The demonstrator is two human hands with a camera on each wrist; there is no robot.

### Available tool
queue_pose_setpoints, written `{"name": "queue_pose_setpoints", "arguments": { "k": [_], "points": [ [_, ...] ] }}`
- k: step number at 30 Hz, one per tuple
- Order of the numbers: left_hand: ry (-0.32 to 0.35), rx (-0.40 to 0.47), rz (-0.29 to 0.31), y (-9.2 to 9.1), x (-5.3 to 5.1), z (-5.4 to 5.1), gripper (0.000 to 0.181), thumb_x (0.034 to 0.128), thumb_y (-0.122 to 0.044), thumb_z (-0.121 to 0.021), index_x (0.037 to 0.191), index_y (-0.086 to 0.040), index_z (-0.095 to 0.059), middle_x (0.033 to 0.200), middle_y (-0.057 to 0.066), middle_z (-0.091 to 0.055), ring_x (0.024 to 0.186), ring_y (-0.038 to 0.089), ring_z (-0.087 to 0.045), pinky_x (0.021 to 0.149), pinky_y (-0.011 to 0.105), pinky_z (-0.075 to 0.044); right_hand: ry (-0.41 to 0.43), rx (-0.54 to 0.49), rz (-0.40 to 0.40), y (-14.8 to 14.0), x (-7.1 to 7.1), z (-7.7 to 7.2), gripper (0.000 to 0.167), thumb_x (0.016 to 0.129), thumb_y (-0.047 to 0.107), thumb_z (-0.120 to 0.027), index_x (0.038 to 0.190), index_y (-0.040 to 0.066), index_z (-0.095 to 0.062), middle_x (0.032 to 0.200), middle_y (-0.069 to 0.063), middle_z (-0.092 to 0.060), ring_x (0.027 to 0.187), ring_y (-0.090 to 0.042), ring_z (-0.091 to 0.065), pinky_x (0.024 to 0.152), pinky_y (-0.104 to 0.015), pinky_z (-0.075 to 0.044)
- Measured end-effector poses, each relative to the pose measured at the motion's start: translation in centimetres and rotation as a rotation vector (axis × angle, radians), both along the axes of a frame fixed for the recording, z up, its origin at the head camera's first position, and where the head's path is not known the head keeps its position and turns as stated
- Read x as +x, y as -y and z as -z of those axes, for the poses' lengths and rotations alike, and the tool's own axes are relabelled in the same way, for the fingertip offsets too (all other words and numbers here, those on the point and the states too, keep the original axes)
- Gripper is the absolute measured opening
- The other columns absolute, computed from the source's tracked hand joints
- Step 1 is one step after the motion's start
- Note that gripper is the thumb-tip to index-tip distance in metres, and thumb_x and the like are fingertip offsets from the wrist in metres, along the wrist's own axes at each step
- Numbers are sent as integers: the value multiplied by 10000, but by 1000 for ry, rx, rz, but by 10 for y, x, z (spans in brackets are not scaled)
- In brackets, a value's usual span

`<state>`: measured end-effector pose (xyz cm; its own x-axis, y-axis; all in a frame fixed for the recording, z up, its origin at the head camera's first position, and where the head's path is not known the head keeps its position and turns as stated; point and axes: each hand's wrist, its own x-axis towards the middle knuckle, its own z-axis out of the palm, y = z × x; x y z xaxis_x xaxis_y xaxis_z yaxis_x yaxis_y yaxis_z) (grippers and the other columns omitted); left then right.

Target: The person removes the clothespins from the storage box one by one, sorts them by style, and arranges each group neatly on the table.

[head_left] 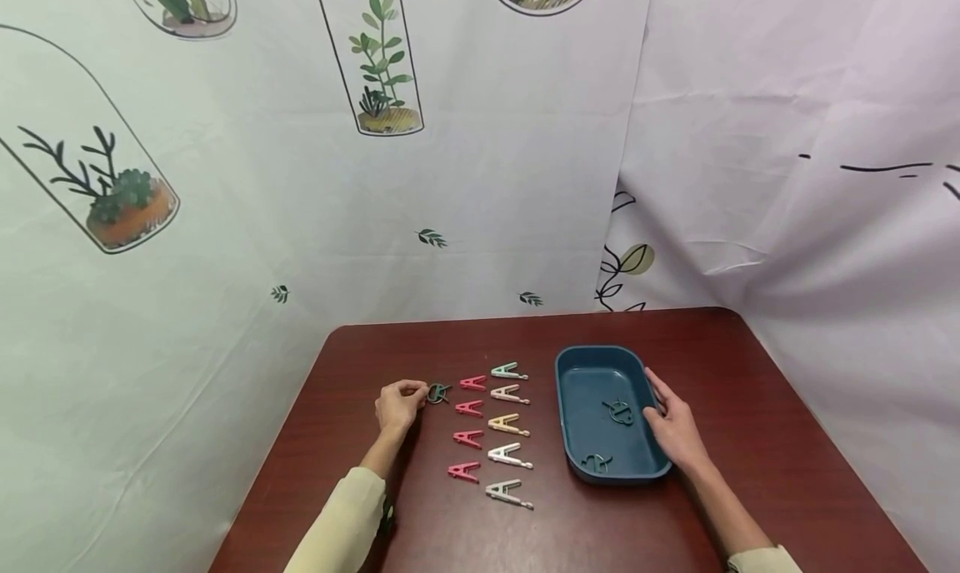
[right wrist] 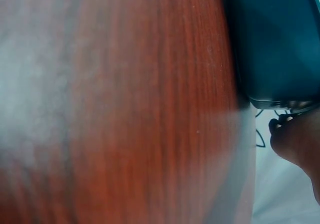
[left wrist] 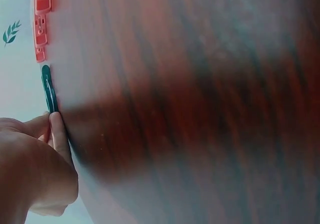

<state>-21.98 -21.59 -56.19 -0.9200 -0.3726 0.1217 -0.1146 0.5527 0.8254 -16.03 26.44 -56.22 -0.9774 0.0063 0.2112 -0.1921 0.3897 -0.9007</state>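
Observation:
My left hand (head_left: 399, 406) pinches a dark green, ring-shaped clip (head_left: 438, 393) between thumb and fingertips at the table's left side. In the left wrist view the same green clip (left wrist: 48, 87) shows edge-on at the fingertips. On the right, my right hand (head_left: 675, 426) grips the right rim of a blue rectangular tray (head_left: 561, 402), thumb over the rim and fingers along the outer wall. Inside the tray lie two similar dark green clips, one near the middle (head_left: 619, 412) and another near the front (head_left: 597, 463).
Between the left hand and the tray runs a column of several pink clothespins (head_left: 468, 408). Beside it lies a column of several clothespins in mint, pale pink, yellow and white (head_left: 506, 454). All rest on the dark red wooden table (head_left: 600, 531), with a printed curtain (head_left: 487, 181) behind.

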Motion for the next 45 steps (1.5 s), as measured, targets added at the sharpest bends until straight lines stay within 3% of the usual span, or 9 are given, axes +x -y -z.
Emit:
{"name": "queue_pose_setpoints", "arguments": {
  "k": [5,12,16,20,26,35,40,45],
  "points": [
    [-4,26,-10,2,0,0,82,932,-145,-836,967,-72,-848,873,52,-809,678,143,-763,792,355,-583,-3,-3,3,1,0,1,689,992,-131,-475,1648,-25,-297,1635,-306,-357,1439,-463,-416,799,-119,-405],
    [-44,64,-88,5,-10,-10,142,970,-188,-795,1060,-86,-836,900,85,-806,727,242,-761,1012,484,-460,8,4,13,1,-1,1,689,990,-128,-478,1648,-19,-304,1639,-291,-362,1440,-440,-426,805,-111,-401],
    [-87,92,-113,-1,-19,-23,236,996,-203,-763,1188,-69,-800,1064,138,-799,958,321,-759,1078,557,-429,12,6,20,1,-1,0,685,994,-125,-474,1649,-17,-306,1636,-290,-368,1436,-436,-434,822,-87,-397],
    [-137,151,-100,-17,-29,-39,387,1013,-198,-747,1365,-46,-704,1332,171,-718,1222,346,-694,1131,536,-438,10,11,21,1,-1,0,683,994,-124,-474,1648,-19,-306,1634,-292,-370,1432,-436,-439,815,-97,-399],
    [-168,242,-17,-58,-40,-61,624,1034,-226,-728,1575,-28,-487,1550,237,-533,1385,434,-553,1117,515,-479,9,6,15,1,0,0,682,1001,-120,-473,1652,-13,-299,1635,-295,-367,1434,-440,-441,811,-107,-405],
    [-166,300,104,-149,-47,-84,767,1015,-297,-753,1630,-23,-385,1613,229,-452,1413,448,-515,1130,505,-465,5,10,13,2,1,1,683,996,-110,-482,1649,-19,-302,1633,-303,-367,1443,-474,-423,838,-67,-394],
    [-186,391,195,-197,-38,-85,705,1012,-243,-761,1601,-22,-443,1583,201,-502,1387,409,-556,1104,461,-490,0,5,12,3,2,0,683,993,-113,-490,1645,-28,-304,1624,-313,-375,1428,-485,-434,834,-69,-405],
    [-200,458,283,-233,-26,-76,645,1011,-188,-762,1571,-18,-491,1570,182,-530,1426,330,-537,1125,435,-473,-1,-17,-4,3,2,-3,693,994,-127,-490,1650,-24,-292,1636,-307,-362,1440,-460,-430,800,-114,-415]
  ]
}}
